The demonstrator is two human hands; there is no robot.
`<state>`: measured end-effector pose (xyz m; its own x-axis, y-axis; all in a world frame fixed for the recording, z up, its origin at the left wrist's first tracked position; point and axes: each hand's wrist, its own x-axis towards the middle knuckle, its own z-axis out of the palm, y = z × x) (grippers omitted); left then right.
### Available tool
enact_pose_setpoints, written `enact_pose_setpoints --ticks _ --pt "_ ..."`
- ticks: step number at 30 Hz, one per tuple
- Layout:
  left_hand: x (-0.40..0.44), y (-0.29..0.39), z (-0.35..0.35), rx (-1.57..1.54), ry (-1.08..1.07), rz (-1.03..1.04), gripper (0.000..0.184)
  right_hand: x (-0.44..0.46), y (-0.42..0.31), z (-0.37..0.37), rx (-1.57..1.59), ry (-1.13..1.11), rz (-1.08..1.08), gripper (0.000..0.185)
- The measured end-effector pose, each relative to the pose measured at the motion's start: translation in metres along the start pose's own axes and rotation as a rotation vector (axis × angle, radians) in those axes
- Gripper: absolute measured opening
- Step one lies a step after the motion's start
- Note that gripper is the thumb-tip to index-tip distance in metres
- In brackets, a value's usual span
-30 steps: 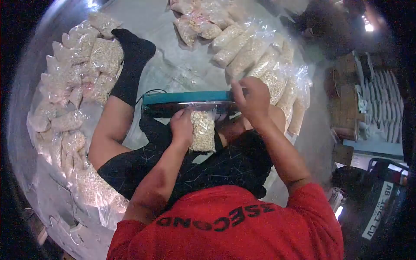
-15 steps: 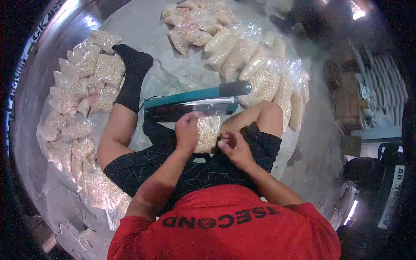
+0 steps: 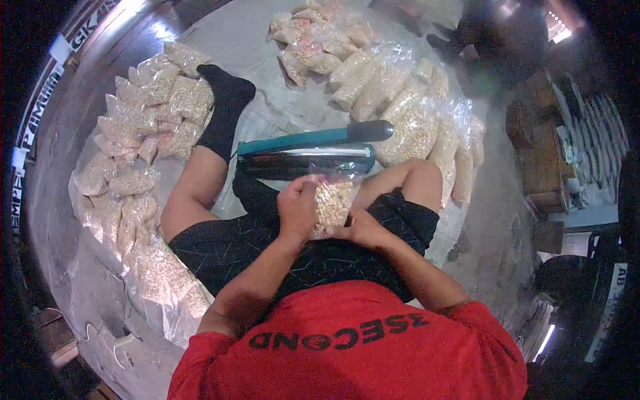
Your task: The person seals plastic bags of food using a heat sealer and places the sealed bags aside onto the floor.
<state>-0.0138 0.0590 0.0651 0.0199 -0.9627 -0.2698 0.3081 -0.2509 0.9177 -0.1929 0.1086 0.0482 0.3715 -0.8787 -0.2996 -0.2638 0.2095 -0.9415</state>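
Observation:
A small clear plastic bag (image 3: 333,203) of pale, puffed-looking pieces is held upright over my lap. Its upper end is unfilled film. My left hand (image 3: 297,205) grips the bag's left side near the top of the filling, fingers partly hidden behind it. At the lower right corner my right hand (image 3: 365,230) is closed on the bag, thumb across its bottom. Just beyond the bag lies a teal bag sealer (image 3: 300,141) with a black-ended arm, raised off its base.
Filled bags (image 3: 143,123) are heaped along my left, beside my outstretched leg. Larger filled bags (image 3: 407,127) lie to the right, and another pile (image 3: 317,40) sits at the far end of the pale sheet. Wooden crates (image 3: 540,160) stand farther right.
My right hand has come in from beside the bag and now grips its lower corner. The sealer's base shows more plainly as the head view has shifted.

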Motion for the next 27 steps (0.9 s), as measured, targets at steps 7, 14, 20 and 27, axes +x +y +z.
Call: enact_pose_setpoints --ticks 7,14,20,27 --pt "0.066 -0.024 -0.019 -0.243 -0.034 -0.207 0.021 0.051 0.024 0.001 0.056 -0.021 0.191 0.053" --pt "0.090 -0.049 -0.025 -0.378 0.001 -0.387 0.021 0.054 -0.016 -0.006 -0.346 0.057 0.269 0.079" --pt "0.095 -0.054 -0.018 -0.355 0.047 -0.332 0.019 0.048 -0.045 -0.010 -0.605 0.146 0.277 0.070" --pt "0.095 -0.059 -0.017 -0.340 0.096 -0.355 0.018 0.047 -0.040 -0.017 -0.615 0.137 0.272 0.071"
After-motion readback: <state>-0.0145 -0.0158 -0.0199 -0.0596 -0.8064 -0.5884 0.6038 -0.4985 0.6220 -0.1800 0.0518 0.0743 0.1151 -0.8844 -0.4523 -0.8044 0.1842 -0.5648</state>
